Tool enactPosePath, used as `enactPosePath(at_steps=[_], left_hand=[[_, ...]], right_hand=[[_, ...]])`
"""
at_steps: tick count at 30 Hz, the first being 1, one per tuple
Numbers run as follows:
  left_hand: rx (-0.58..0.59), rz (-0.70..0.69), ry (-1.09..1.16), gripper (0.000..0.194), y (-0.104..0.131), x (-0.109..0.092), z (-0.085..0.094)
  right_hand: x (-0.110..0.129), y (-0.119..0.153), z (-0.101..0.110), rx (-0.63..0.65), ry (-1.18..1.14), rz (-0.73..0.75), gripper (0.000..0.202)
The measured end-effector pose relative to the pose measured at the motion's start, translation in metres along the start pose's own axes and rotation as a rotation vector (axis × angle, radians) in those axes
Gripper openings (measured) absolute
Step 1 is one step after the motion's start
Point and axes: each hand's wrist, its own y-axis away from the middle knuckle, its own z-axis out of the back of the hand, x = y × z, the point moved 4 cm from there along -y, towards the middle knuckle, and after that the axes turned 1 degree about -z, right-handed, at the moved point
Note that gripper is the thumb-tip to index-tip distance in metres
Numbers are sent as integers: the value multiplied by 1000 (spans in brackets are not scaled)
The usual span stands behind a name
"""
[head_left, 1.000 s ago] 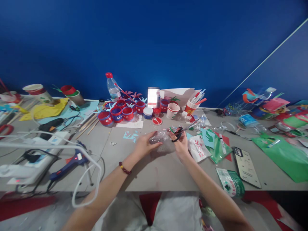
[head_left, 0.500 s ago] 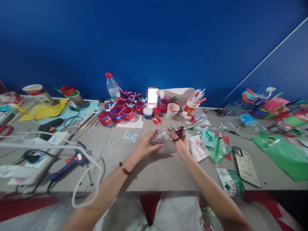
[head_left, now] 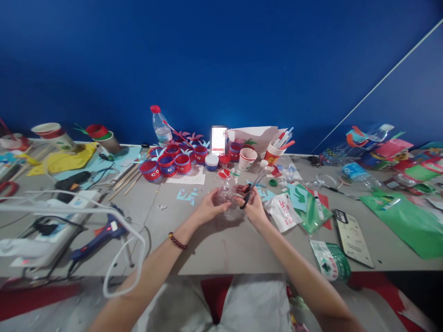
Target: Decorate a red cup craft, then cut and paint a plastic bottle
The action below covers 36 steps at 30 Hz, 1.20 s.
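Note:
A clear plastic bottle (head_left: 231,210) stands close to upright between my hands, its neck with a green ring pointing away from me. My left hand (head_left: 212,206) grips its left side, thumb across the front. My right hand (head_left: 254,205) has its fingers through the black handles of a pair of scissors (head_left: 256,181), and its fingertips are against the bottle's right side. The scissor blades point up and to the right, apart from the bottle. Just behind the bottle lies a round red lid (head_left: 225,174).
Red and blue rings with eyes (head_left: 150,170) and a paper cup (head_left: 248,159) stand behind. On the left are a glue gun (head_left: 100,237) and a power strip (head_left: 69,226) with cables. A white packet (head_left: 284,212), green paper (head_left: 398,221) and a phone (head_left: 353,237) lie right.
The bottle has turned from lying tilted to the right to nearly upright, neck away from me. My right hand and the scissors have moved left, and the blades now point more steeply upward.

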Motion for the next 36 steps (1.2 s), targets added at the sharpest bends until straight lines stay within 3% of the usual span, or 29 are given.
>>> enactPosePath(at_steps=[7, 36], left_hand=[[25, -1, 4, 59, 3, 2, -8], [-24, -97, -185, 62, 3, 10, -2]], right_hand=[[-3, 6, -5, 45, 10, -39, 58], [1, 12, -8, 38, 141, -12, 49]])
